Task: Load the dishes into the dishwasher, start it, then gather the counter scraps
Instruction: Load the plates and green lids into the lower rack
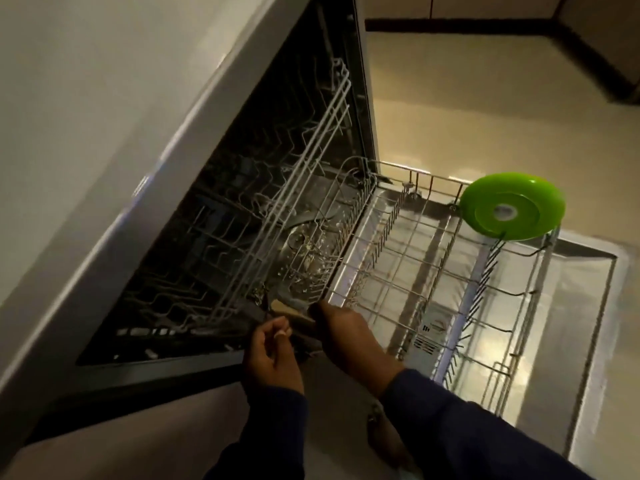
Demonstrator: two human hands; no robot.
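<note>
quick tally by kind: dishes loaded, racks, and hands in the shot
green plate: 1, standing at the far corner of the lower rack
wire racks: 2, lower rack pulled out, upper rack inside
hands: 2, left hand, right hand
total: 5

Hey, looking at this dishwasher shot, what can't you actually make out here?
Head view only:
- Pale wooden-looking object at the right hand: mostly covered by the fingers, its kind unclear.
- Left hand: its grip is hard to read in the dim light; whether it holds anything is uncertain.
- Dark dishwasher interior: too shadowed to show its contents.
- Round green plastic plate in the pulled-out wire rack: its lower edge is hidden by wires.
</note>
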